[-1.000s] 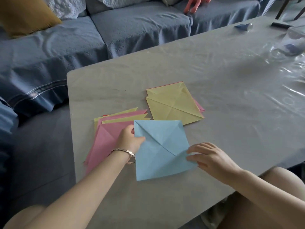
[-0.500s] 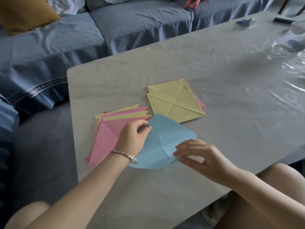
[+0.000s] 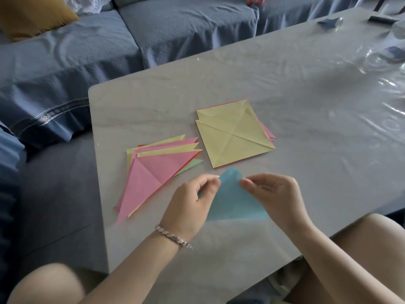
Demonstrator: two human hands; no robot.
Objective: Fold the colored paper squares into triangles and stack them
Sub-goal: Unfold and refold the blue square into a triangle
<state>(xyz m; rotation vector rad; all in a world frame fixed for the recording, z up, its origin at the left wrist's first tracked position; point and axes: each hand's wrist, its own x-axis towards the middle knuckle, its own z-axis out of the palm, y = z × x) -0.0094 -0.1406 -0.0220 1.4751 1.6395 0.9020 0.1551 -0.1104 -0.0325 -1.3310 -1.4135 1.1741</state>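
A light blue paper [image 3: 234, 198] is bent over into a triangle near the table's front edge, its tip pointing away from me. My left hand [image 3: 192, 202] pinches its upper left edge and my right hand [image 3: 274, 194] pinches its upper right edge, close to the tip. To the left lies a fanned stack of folded triangles [image 3: 153, 172], pink on top with yellow, red and green beneath. Behind the blue paper sits a pile of unfolded squares [image 3: 234, 134], a creased yellow sheet on top with pink and red edges showing.
The grey table [image 3: 306, 106] carries a clear plastic cover, wrinkled at the right. A small blue object [image 3: 327, 21] and a dark item [image 3: 380, 18] lie at the far end. A blue sofa [image 3: 109, 47] with a mustard cushion runs along the left and back. My knees show below the table edge.
The blue sheet lay flat as a square; both hands have brought its corners together, so it now forms a triangle held between them, shifted slightly toward me.
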